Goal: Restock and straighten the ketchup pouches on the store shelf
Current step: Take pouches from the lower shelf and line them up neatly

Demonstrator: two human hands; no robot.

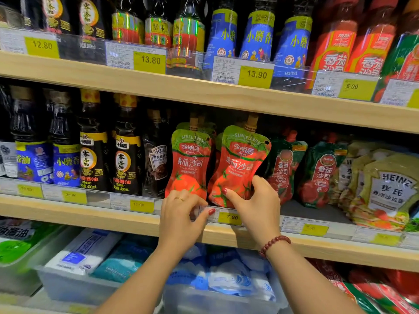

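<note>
Right hand (254, 200) pinches the lower corner of the tilted front ketchup pouch (238, 166) on the middle shelf (90, 219); left hand (181, 214) rests loose-fingered on the shelf lip by the price tag (229, 217), gripping nothing. Rotate it upright from the base, flush with the neighbouring pouch (189, 164). Tight on its left, a narrow gap to the green pouches (284, 168) on its right, shelf board low overhead.

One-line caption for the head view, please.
Right hand grips the tilted right ketchup pouch on the middle shelf while left hand rests at the upright left pouch's base.
</note>
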